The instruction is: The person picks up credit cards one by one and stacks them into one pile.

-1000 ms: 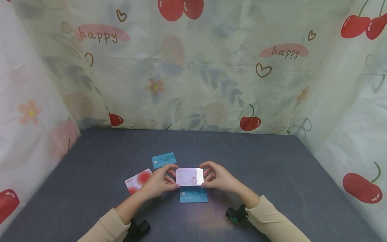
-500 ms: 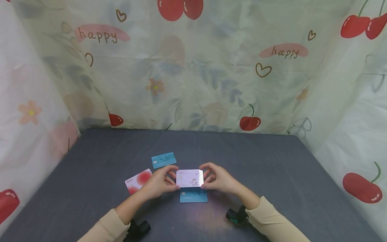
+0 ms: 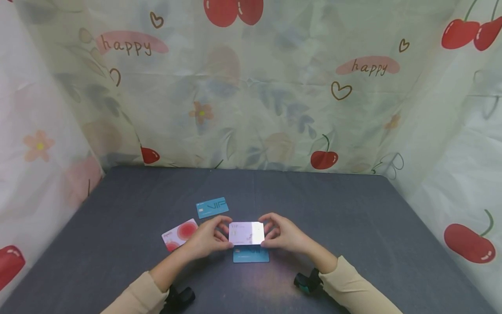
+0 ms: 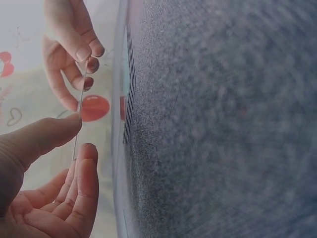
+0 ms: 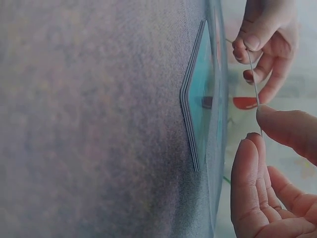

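In the head view my left hand (image 3: pixel 209 237) and right hand (image 3: pixel 285 233) pinch a pale pink VIP card (image 3: pixel 241 233) at its left and right ends. Both wrist views show this card edge-on, as a thin line (image 4: pixel 82 89) between thumbs and fingers, held above the table. Beneath and nearer to me lies a neat stack of blue VIP cards (image 5: pixel 199 106), its far part hidden by the pink card in the head view. Bright glare covers the pink card's right end.
Beyond the left hand, a single blue VIP card (image 3: pixel 212 208) lies tilted on the dark grey cloth (image 3: pixel 333 209). A pink card with red circles (image 3: pixel 181 234) lies left of it, partly behind the hand. Patterned curtains (image 3: pixel 251 109) stand round the back and sides.
The pink card has come slightly nearer to me with both hands, covering more of the blue stack. Its glare has spread on the right end. The cards on the table have stayed put.
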Available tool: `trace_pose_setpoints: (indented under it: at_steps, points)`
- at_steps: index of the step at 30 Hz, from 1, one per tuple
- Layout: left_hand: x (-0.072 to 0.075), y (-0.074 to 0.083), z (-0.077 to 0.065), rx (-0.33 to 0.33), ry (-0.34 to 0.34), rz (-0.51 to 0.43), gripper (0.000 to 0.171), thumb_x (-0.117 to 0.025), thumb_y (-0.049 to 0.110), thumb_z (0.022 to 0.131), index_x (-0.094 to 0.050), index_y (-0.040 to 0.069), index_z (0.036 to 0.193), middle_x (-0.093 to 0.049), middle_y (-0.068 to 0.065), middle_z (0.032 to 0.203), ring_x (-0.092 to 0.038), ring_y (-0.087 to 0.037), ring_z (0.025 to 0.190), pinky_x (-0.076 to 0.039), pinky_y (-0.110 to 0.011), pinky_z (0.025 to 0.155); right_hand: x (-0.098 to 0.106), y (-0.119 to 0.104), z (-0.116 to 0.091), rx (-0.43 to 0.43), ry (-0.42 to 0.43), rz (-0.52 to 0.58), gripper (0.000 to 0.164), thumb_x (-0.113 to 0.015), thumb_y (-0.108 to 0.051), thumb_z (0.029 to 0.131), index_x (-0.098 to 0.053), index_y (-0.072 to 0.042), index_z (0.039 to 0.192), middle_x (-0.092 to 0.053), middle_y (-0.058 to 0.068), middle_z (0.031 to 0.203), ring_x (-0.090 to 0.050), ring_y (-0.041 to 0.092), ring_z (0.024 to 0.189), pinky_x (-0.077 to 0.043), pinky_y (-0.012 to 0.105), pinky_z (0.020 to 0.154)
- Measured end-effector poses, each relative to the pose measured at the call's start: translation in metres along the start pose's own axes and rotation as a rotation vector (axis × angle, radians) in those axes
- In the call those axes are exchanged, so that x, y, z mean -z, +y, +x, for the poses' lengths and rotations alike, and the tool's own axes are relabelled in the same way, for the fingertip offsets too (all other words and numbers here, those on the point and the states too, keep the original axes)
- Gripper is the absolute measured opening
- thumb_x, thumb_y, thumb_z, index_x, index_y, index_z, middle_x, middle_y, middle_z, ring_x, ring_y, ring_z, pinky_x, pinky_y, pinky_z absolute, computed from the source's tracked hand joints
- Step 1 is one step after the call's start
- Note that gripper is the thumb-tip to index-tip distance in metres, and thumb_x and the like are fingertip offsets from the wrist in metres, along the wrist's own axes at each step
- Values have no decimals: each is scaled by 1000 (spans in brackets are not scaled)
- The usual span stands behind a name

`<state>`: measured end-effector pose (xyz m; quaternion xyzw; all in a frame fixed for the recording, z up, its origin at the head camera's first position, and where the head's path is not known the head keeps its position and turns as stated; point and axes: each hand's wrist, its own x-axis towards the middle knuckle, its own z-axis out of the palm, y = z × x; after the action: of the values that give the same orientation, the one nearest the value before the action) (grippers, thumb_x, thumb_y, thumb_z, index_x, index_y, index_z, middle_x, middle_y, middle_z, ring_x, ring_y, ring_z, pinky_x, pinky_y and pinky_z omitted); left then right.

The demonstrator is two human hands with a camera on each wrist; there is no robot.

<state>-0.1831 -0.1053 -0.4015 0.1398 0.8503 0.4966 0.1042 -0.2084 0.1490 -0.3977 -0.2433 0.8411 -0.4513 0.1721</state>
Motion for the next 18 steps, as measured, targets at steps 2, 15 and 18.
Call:
trace_pose_setpoints:
  at_steps: [2,15,18]
  points:
    - [0,0,0,-2,-4,-1,57,-77,11,74,-50,1,124,-57,-9,96,-62,-10,75,-55,-23,68,0,1,0,1,-1,0,55,-73,-7,77,-46,1,125,-58,14,96,-62,13,75,-49,19,64]
    - [-1,1,-2,-20,-22,4,56,-77,11,74,-51,2,123,-56,-9,95,-61,-10,74,-54,-21,67,-1,2,-5,3,-12,19,56,-73,-9,78,-46,1,125,-58,14,95,-63,13,75,-49,18,62]
    - [-1,2,-3,-30,-31,7,56,-77,12,75,-50,1,123,-57,-9,95,-62,-11,75,-53,-20,67,0,3,-5,5,-14,19,55,-73,-9,77,-47,1,125,-58,14,95,-63,13,75,-49,18,62]
